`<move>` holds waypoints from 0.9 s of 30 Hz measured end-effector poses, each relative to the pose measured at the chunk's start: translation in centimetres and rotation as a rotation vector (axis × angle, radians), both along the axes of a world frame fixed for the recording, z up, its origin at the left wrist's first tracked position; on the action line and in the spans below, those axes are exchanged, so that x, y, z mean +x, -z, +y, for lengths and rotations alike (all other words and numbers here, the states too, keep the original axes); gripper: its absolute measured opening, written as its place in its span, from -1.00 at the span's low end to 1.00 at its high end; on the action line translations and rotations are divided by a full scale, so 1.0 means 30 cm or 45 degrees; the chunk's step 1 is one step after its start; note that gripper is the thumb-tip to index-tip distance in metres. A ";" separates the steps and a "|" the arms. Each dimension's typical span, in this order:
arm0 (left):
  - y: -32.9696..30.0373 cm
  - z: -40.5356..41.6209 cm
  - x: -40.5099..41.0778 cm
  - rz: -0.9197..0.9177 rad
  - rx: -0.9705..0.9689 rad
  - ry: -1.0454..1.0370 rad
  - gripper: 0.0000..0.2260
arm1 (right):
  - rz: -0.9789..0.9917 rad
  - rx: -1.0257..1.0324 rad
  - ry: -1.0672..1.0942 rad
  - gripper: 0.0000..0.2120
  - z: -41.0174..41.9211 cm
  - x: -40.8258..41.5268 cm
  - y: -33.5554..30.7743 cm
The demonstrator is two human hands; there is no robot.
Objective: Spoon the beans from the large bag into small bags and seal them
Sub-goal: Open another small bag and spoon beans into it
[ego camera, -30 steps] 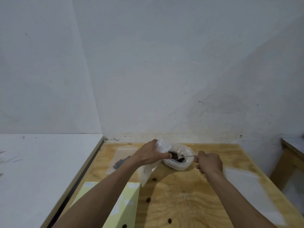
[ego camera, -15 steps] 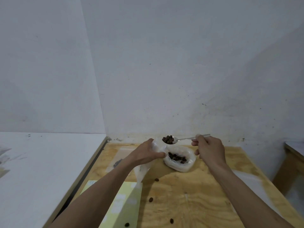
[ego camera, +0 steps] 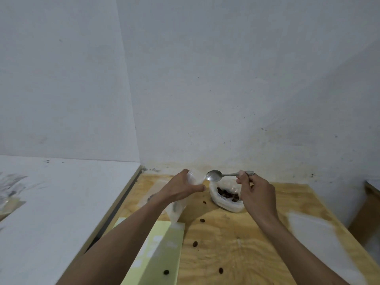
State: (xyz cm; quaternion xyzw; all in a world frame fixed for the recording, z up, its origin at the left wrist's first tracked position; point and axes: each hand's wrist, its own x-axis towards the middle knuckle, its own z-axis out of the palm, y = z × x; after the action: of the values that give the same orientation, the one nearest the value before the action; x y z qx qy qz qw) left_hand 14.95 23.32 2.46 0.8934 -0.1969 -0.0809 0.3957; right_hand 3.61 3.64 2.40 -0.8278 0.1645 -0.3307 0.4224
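Note:
My left hand grips a small clear plastic bag by its mouth; the bag hangs down to the table, with a few dark beans blurred inside. My right hand pinches the handle of a metal spoon, whose empty bowl is tipped at the small bag's mouth. Just below the spoon sits the large white bag, open at the top, with dark brown beans in it. It rests on the plywood table.
Several loose beans lie scattered on the plywood. A pale yellow-green sheet lies at the front left, a flat clear bag behind my left forearm. A white surface adjoins on the left; a wall stands close behind.
My right hand lifted the spoon out of the large bag with a load of beans, carried it to the small bag's mouth, and the spoon is now empty.

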 end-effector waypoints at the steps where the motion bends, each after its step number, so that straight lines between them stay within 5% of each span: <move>1: 0.001 0.001 0.005 -0.002 -0.013 -0.008 -0.49 | 0.002 -0.022 0.010 -0.69 -0.001 0.002 0.004; 7: -0.009 -0.032 0.009 -0.026 0.023 0.082 -0.52 | 0.020 -0.186 0.177 -0.67 -0.061 0.019 0.000; 12: -0.003 -0.091 0.019 0.108 0.127 0.156 -0.24 | 0.296 -0.485 0.339 -0.58 -0.142 0.008 0.007; 14: -0.001 -0.118 0.027 0.214 0.092 0.174 -0.29 | 0.401 -0.513 0.340 -0.60 -0.137 0.006 0.042; 20: -0.041 -0.229 0.021 0.226 -0.103 0.216 -0.65 | 0.516 -0.190 0.400 -0.65 -0.095 0.036 0.096; 27: -0.051 -0.222 0.047 0.116 0.188 0.187 -0.39 | 0.483 0.288 0.398 -0.61 -0.144 0.066 0.117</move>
State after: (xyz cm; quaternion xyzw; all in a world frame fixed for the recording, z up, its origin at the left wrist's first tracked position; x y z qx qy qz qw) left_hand 16.37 16.66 3.98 0.8988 -0.2371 -0.1643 0.3301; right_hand 5.58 -0.68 -1.12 -0.7871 0.4023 -0.2105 0.4176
